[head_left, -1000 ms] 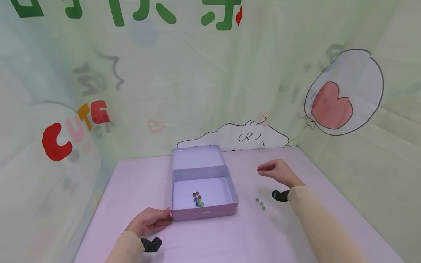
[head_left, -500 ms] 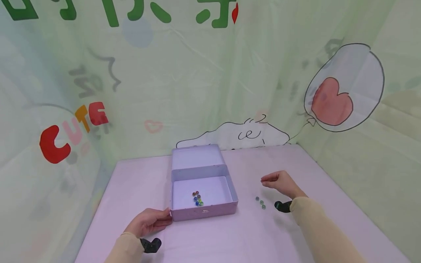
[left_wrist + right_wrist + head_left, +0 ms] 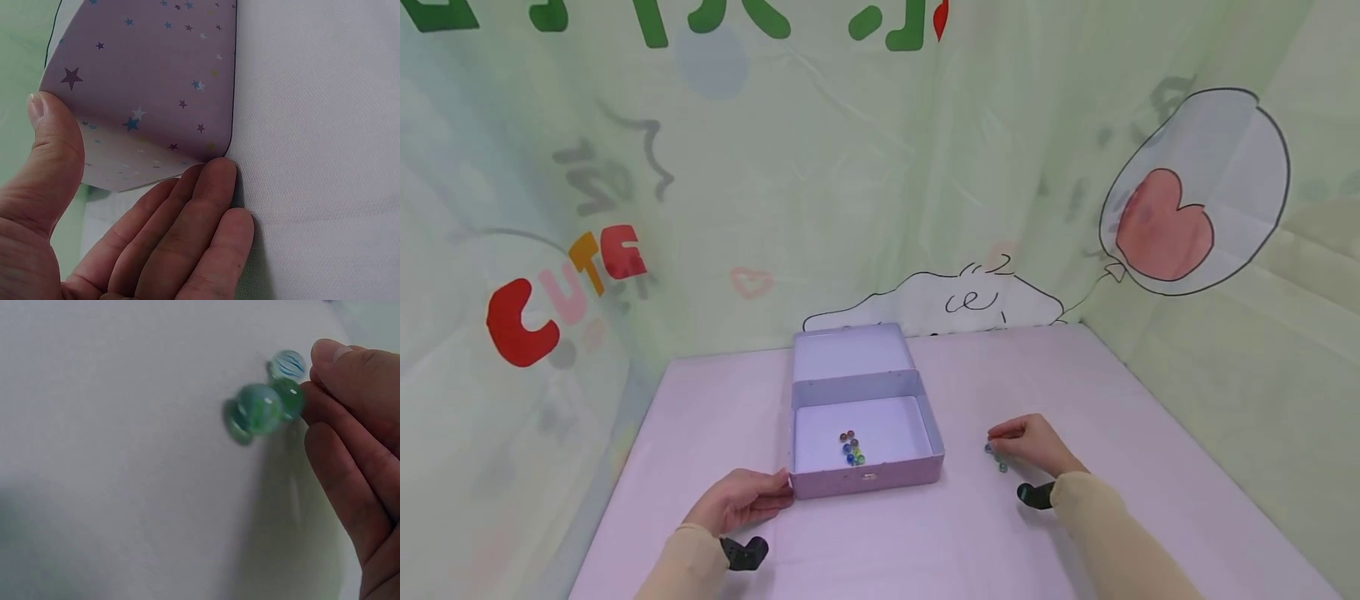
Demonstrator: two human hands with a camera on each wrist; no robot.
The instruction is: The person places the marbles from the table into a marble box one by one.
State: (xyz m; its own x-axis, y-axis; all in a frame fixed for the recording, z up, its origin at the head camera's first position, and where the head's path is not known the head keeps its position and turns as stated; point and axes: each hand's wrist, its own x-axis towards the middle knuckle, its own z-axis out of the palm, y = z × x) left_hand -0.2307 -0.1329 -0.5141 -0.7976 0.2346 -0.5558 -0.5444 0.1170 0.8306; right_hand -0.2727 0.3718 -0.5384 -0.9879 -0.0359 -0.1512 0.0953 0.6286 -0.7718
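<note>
A purple hinged box (image 3: 898, 476) stands with its lid up, several coloured marbles (image 3: 850, 448) lying inside near the front. My left hand (image 3: 741, 500) is at its front left corner; in the left wrist view the thumb (image 3: 59, 140) touches one edge and the fairly straight fingers meet the lower corner. My right hand (image 3: 1033, 442) is low over the table to the right, thumb and index finger close together beside three marbles. In the right wrist view these are a clear blue-striped marble (image 3: 289, 364), a green marble (image 3: 291, 397) and a paler green marble (image 3: 261, 409), right at the fingertips.
The table (image 3: 880, 550) has a pale pink cover. Printed cloth hangs behind it and along both sides. The raised lid (image 3: 853, 352) leans back at the rear of the box. A black wrist mount (image 3: 1036, 496) sticks out from the right sleeve.
My right hand has come down and towards me, from above the table to the loose marbles, partly covering them in the head view. My left hand stays at the box corner.
</note>
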